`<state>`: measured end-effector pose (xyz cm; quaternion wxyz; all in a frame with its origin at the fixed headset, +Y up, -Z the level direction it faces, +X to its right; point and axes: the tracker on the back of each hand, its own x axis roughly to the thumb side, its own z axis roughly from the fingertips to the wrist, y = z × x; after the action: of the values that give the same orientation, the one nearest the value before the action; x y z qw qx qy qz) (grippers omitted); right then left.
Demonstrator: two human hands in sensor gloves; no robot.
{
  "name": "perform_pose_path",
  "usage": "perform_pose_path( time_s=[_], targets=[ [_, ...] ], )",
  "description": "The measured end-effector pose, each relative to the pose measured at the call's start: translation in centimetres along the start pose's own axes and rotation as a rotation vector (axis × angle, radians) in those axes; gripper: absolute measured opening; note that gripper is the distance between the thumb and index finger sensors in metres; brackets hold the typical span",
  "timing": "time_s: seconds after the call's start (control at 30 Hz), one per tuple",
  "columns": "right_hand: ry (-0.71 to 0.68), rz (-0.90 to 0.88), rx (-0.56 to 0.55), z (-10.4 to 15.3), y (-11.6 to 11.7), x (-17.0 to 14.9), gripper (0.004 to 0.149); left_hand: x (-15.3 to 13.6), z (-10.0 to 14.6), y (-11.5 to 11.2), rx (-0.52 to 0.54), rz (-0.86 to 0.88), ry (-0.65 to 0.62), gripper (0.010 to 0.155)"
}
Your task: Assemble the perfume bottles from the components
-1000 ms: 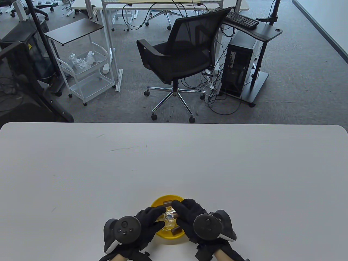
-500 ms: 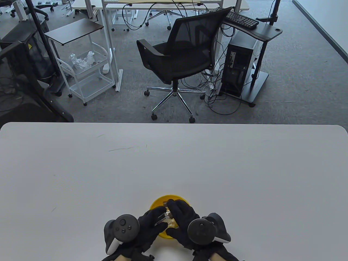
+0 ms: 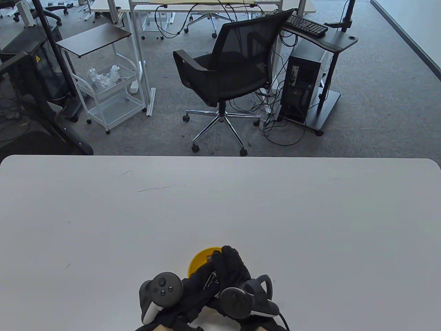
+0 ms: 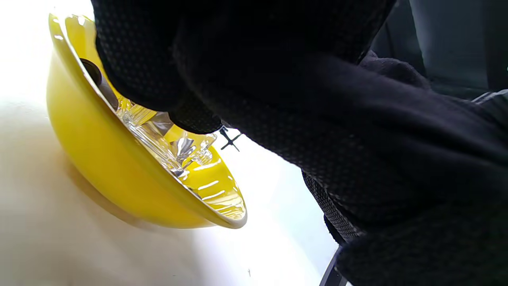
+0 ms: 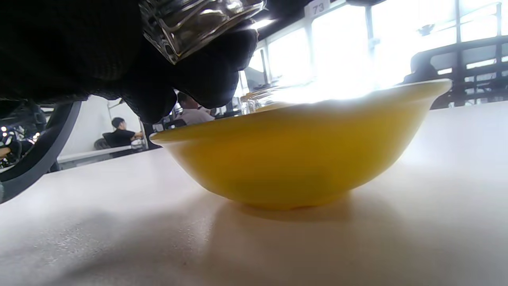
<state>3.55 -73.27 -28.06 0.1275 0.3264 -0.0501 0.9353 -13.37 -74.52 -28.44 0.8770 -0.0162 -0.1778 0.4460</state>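
A yellow bowl [image 3: 198, 260] stands near the table's front edge, mostly covered by my hands. Both hands meet just above its near side. A clear glass bottle [image 3: 211, 280] shows between them. My left hand [image 3: 201, 283] closes on it from the left and my right hand [image 3: 222, 272] from the right. In the right wrist view the bottle [image 5: 198, 22] sits in gloved fingers above the bowl [image 5: 301, 159]. The left wrist view shows more clear glass bottles [image 4: 166, 143] and a dark cap [image 4: 92, 70] lying in the bowl [image 4: 119, 178].
The white table [image 3: 220, 207] stretches far and wide beyond the bowl. A black office chair [image 3: 224, 69] and a white cart [image 3: 110, 93] stand on the floor past the table's far edge.
Both hands have drawn together and back toward the front edge. The left hand picked a clear bottle out of the bowl, and the right hand has now closed over it.
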Motion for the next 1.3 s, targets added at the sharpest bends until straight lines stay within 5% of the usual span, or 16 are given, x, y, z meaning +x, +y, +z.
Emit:
perform_pose_path(
  time_s=[0.73,0.93,1.3],
  targets=[
    [-0.129,0.117,-0.148,0.9,-1.3,0.3,0.097,0.7,0.0,0.1,-0.029,0.015,-0.025,0.064],
    [-0.097,0.146,-0.11,0.6,-1.5,0.3,0.098,0.6,-0.1,0.4,-0.022,0.027,-0.001,0.063],
    [0.069,-0.102,-0.071,1.3,-3.9,-4.3,0.095,-1.3,-0.4,2.9,0.045,0.043,0.111,0.065]
  ],
)
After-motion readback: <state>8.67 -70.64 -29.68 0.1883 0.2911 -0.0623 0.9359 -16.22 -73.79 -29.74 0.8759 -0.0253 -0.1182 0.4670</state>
